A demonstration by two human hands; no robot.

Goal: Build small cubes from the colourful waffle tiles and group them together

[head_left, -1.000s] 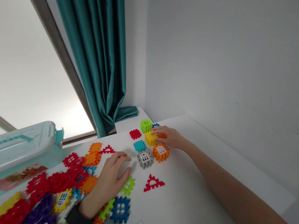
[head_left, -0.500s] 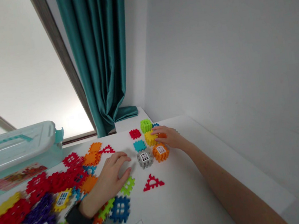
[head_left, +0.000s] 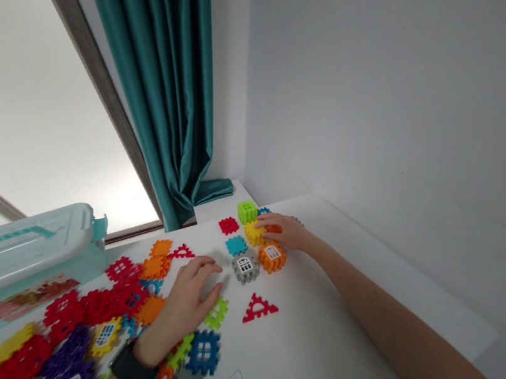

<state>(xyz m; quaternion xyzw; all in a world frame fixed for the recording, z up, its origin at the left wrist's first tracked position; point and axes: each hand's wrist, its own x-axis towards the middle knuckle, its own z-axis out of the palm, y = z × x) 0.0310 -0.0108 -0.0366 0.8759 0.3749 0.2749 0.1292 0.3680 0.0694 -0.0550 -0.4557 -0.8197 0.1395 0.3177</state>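
Note:
My right hand [head_left: 285, 230] is closed with its fingertips and thumb at the right side of a yellow toothed block [head_left: 253, 234]. An orange piece [head_left: 274, 228] shows between those fingers, partly hidden. Just nearer stand an orange block [head_left: 272, 257] and a grey block [head_left: 245, 268], each with a white window insert. Behind the yellow block is a lime green block [head_left: 247, 211]. My left hand [head_left: 196, 290] is open, palm down and holding nothing, left of the grey block. Close to its thumb lies a flat lime green piece [head_left: 217, 313].
A heap of loose toothed pieces [head_left: 103, 305] covers the table's left side. Behind it stands a lidded teal storage box [head_left: 31, 267]. Flat red [head_left: 228, 225] and turquoise [head_left: 236, 246] squares and a red triangle [head_left: 258, 307] lie mid-table. A wall [head_left: 391, 131] rises on the right.

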